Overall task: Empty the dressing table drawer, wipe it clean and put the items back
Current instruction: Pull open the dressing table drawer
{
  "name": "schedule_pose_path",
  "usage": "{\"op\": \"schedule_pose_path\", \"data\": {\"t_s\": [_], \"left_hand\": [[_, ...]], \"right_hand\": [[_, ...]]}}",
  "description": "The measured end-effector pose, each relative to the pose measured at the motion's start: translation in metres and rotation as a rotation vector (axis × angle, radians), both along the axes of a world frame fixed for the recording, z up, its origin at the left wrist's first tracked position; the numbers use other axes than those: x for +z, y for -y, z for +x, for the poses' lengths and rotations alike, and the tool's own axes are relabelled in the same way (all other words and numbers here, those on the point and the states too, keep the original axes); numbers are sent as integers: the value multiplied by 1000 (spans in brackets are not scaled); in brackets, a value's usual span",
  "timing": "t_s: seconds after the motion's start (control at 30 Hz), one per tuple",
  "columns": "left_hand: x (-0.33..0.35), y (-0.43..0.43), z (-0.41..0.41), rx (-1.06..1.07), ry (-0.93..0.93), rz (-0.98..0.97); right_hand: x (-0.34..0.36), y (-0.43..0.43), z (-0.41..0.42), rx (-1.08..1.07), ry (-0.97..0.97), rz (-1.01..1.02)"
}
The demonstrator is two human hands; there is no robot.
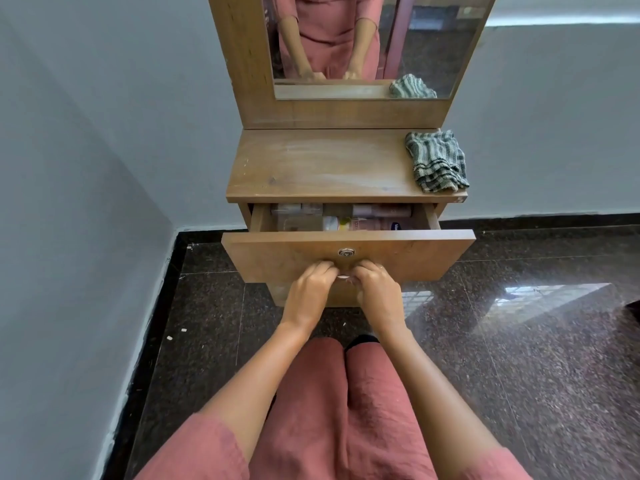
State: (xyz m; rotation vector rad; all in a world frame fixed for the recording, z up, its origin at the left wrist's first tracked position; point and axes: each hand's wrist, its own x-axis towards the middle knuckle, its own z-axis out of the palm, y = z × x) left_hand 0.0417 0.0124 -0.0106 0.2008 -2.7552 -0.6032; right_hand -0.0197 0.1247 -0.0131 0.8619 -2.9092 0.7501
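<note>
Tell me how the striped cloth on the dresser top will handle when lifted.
The green-and-white striped knitted cloth will probably hang limp: it lies in soft folds. Its ribbed weave looks grippy. It sits at the right edge of the wooden tabletop, so a push might drop it.

There is only one camera, worn on the person's head. It looks forward and down at the dressing table [322,168] from right in front of it, close and a bit above. The table's mirror [415,46] reaches the top edge. The person's lap [329,410], in front of the table, fills the bottom.
</note>
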Motion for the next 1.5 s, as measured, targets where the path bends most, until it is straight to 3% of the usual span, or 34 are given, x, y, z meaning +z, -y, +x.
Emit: {"op": "schedule_pose_path", "data": {"t_s": [0.57, 1.2, 1.5], "left_hand": [[-7, -39, 81, 40, -18, 39], [-8, -66, 140, 2, 41, 57], [-6, -72, 144, 16, 94, 99]], "right_hand": [[8, -42, 80, -11, 82, -26], [10, -76, 132, 83, 0, 193], [12, -79, 138, 94, -11, 203]]}}
